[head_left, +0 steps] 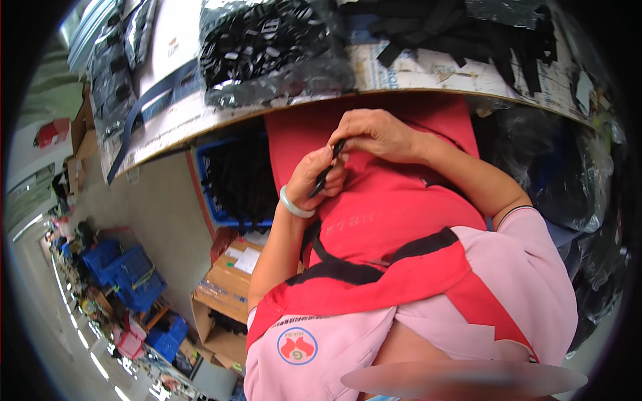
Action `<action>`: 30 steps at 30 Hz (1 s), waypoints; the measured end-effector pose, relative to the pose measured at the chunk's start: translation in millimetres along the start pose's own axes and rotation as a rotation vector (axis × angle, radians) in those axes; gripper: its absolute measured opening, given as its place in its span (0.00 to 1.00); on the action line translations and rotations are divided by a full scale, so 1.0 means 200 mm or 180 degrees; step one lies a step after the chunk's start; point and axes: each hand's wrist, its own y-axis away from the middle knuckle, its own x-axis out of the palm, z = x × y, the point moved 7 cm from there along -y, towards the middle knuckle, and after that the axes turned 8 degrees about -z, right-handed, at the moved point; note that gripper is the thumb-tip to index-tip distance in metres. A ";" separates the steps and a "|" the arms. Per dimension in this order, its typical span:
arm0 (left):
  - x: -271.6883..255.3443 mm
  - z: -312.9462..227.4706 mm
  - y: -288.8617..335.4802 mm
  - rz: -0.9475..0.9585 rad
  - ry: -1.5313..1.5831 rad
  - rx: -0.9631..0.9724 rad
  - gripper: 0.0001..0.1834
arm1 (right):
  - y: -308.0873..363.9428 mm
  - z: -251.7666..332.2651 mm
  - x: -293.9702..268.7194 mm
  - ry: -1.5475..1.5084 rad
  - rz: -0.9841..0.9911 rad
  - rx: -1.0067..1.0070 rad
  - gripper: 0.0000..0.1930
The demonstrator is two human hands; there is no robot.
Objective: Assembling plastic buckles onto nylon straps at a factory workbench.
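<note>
My fingers hide part of the black piece, so I cannot tell its kind. The view's upper edge cuts off the plastic bag and black straps.

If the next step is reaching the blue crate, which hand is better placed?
Probably the left hand: it is nearer the blue crate; the right hand is farther across. Both hold the black piece.

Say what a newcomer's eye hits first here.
First, the bright red apron in mid-view. In front of it, the left grip and right grip hold a narrow black piece. Then the clear plastic bag of small black parts on the table, at the top, left of centre.
</note>
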 end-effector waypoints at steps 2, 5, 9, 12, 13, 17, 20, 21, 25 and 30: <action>0.02 0.00 -0.05 0.0157 0.0106 -0.0051 0.17 | 0.02 0.00 -0.04 -0.0145 0.0044 0.0226 0.10; 0.03 0.05 -0.10 0.0202 0.0538 -0.0236 0.14 | 0.03 0.02 -0.09 0.0278 0.0203 0.0245 0.11; 0.08 0.09 -0.12 -0.0242 0.1056 -0.0223 0.14 | -0.07 0.08 -0.38 0.0916 -0.0537 0.0028 0.10; 0.03 0.08 -0.12 -0.0660 0.1131 -0.0047 0.16 | -0.21 0.12 -0.68 0.2314 -0.1449 -0.0384 0.11; 0.03 0.08 -0.13 -0.0643 0.1150 -0.0118 0.16 | -0.26 0.10 -0.74 0.2715 -0.1616 -0.0503 0.11; 0.01 0.09 -0.16 0.0032 0.1289 -0.0276 0.17 | -0.36 -0.01 -0.85 0.3585 -0.1494 -0.0675 0.08; 0.00 0.06 -0.14 -0.0379 0.0838 -0.0075 0.16 | -0.33 -0.06 -0.87 0.3196 -0.1524 -0.0663 0.08; -0.01 0.04 -0.13 -0.0414 0.0808 0.0030 0.15 | -0.32 -0.01 -0.86 0.3052 -0.1657 -0.0705 0.07; -0.07 -0.02 -0.12 -0.0395 0.0656 0.0429 0.11 | -0.31 0.32 -0.80 0.2382 -0.2045 -0.1144 0.04; 0.03 -0.21 -0.04 -0.1025 -0.0295 0.1293 0.11 | -0.19 0.62 -0.49 0.1194 -0.1492 -0.0473 0.04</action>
